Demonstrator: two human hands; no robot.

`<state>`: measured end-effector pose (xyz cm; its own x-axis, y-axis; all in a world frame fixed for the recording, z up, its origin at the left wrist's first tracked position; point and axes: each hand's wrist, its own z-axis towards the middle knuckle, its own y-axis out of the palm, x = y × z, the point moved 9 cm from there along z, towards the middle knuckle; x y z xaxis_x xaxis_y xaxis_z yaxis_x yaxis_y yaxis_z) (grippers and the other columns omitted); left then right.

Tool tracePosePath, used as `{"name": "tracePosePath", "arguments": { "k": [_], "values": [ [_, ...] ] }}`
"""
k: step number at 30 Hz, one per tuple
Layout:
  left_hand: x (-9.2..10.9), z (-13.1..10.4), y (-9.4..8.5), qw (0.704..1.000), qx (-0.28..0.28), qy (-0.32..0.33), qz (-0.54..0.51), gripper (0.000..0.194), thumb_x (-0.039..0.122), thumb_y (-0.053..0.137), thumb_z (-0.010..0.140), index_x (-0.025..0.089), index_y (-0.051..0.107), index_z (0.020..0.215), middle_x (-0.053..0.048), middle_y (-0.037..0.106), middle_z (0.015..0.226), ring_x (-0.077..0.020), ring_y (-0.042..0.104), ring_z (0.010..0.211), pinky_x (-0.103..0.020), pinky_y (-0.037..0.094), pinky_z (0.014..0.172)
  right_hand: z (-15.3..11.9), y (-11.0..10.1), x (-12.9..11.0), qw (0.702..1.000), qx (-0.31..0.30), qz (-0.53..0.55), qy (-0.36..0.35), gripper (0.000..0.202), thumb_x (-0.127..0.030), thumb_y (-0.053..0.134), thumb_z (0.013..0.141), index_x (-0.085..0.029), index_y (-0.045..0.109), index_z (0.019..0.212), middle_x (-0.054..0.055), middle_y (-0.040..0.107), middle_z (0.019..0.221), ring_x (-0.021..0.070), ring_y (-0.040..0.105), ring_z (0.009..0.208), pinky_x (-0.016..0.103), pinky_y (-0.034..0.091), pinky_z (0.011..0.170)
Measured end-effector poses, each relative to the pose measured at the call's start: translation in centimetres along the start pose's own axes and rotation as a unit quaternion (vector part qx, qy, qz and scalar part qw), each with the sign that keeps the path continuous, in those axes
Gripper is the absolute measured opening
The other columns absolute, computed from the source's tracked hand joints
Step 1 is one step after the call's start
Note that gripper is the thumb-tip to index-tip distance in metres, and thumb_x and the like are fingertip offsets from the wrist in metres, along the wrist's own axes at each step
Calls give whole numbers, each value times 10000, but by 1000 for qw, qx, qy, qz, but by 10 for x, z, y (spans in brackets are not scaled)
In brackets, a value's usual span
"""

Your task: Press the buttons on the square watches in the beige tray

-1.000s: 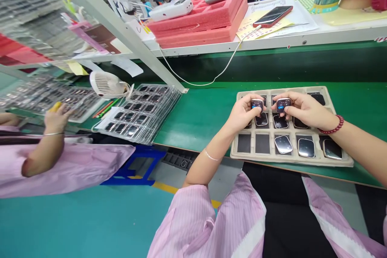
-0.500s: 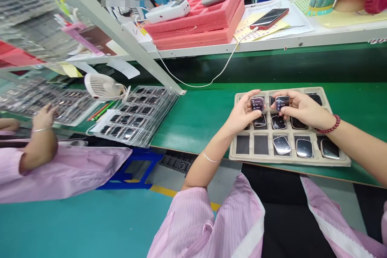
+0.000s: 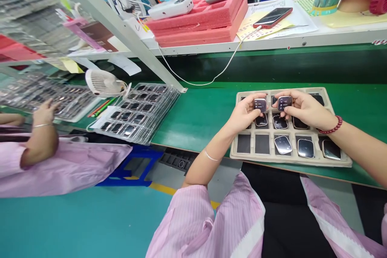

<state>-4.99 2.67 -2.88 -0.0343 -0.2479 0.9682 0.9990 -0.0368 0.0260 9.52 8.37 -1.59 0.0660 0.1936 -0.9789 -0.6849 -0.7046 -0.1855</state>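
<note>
We hold a watch in each hand above the far part of a beige tray, which lies on a green bench. With the tray's middle as the clock's centre, our left hand is toward 10 o'clock, its thumb and fingers closed around the edges of the left watch. Our right hand, toward 2 o'clock, pinches the right watch near 12, the thumb at its lower right corner. The two watches are side by side, apart, screens lit and facing us; we cannot read the small lines on them.

In the tray's near row we see watches at 7 o'clock, 5 o'clock and 4 o'clock, the first one tilted in its compartment. Our hands partly hide the rows behind.

Farther out, on a shelf, we see a phone near 12 o'clock and red foam between 10 and 11. Toward 9 o'clock are clear trays, a white fan and, farthest, a co-worker's hand, blurred.
</note>
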Motion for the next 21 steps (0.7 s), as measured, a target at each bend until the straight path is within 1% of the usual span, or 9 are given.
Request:
{"name": "tracePosePath", "arguments": {
  "k": [2,4,6,8,10,13,16,21],
  "values": [
    [1,0,0,1000,2,-1,2,499,167,693,748,178,602,1238,-103,679,1177,-237,671,1086,-317,557,853,-1,1,-4,1000,-2,-1,-13,440,-179,704,771,-203,624,1202,86,718,1126,165,694,760,284,594,619],
    [2,0,-1,1000,5,-7,3,511,201,719,748,174,600,1243,-105,697,1138,-239,682,1061,-325,559,857,-2,1,-7,1000,-6,-2,-18,443,-181,712,767,-209,631,1202,83,715,1154,172,704,807,282,602,652],
    [1,-1,-2,1000,10,-22,3,447,292,727,785,160,619,1199,-108,720,1046,-224,708,941,-314,569,784,-2,2,-7,1000,-10,-6,-4,377,-225,702,805,-208,650,1178,82,729,1125,169,711,789,268,600,636],
    [0,-1,-3,999,17,-38,2,392,382,721,812,149,645,1118,-103,729,953,-195,707,789,-289,562,682,-2,2,-4,1000,-15,-10,17,298,-276,675,853,-205,674,1143,82,747,1058,158,712,729,250,589,590],
    [0,-2,-3,999,22,-46,3,374,419,730,808,147,657,1053,-93,729,895,-174,690,706,-267,544,613,-2,2,-3,999,-14,-12,26,254,-297,672,870,-205,693,1105,80,758,1004,152,711,690,239,584,567],
    [1,-2,-2,999,23,-49,8,346,392,744,791,149,659,1022,-81,728,856,-179,694,715,-251,535,583,-2,3,-2,1000,-14,-8,27,236,-297,700,859,-208,707,1078,80,762,991,157,713,684,243,589,561],
    [2,-2,-1,998,27,-56,12,303,348,720,794,145,657,1010,-76,725,842,-186,700,745,-250,536,586,-2,5,0,999,-17,0,33,247,-304,716,852,-203,709,1078,83,757,971,162,714,690,251,594,564],
    [3,-2,0,998,21,-58,13,267,299,697,790,141,652,1001,-69,714,821,-183,699,740,-246,531,581,-2,5,2,999,-15,1,40,235,-311,718,856,-203,710,1064,81,755,947,163,711,685,253,597,566]
  ]
}}
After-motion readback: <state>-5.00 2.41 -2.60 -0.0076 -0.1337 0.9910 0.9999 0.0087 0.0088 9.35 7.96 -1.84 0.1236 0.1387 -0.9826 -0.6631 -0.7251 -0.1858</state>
